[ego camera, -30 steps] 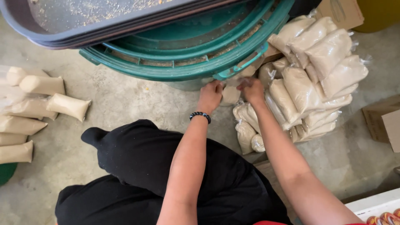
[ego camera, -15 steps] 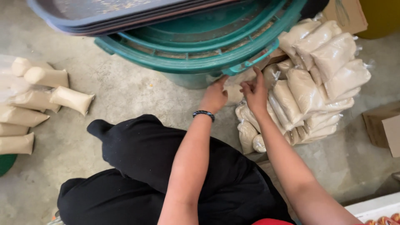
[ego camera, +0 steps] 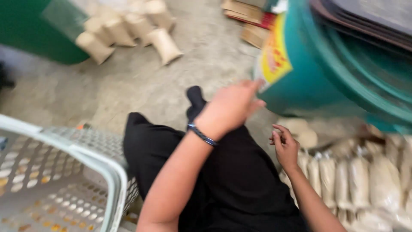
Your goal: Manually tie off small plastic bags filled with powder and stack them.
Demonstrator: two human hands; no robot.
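The picture is motion-blurred. My left hand (ego camera: pixel 229 107), with a dark band on the wrist, reaches forward with its fingers stretched out and holds nothing. Its fingertips are at the yellow and red label (ego camera: pixel 274 60) on the teal tub (ego camera: pixel 309 90). My right hand (ego camera: pixel 285 146) hovers lower, palm open and fingers loosely curled. It is just above a row of clear bags filled with pale grain (ego camera: pixel 352 180), below the tub. My lap in black trousers (ego camera: pixel 223 176) lies under both arms.
A pale perforated plastic basket (ego camera: pixel 56 172) stands at the lower left. More filled bags (ego camera: pixel 128 30) lie on the concrete floor at the top, beside a green container (ego camera: pixel 30 34). Cardboard pieces (ego camera: pixel 253 21) lie behind the tub. Dark trays (ego camera: pixel 369 21) rest on the tub.
The view has swung left, and the basket now shows. Both hands have come away from the bag at the tub's base; the left hand has risen to the tub's label.
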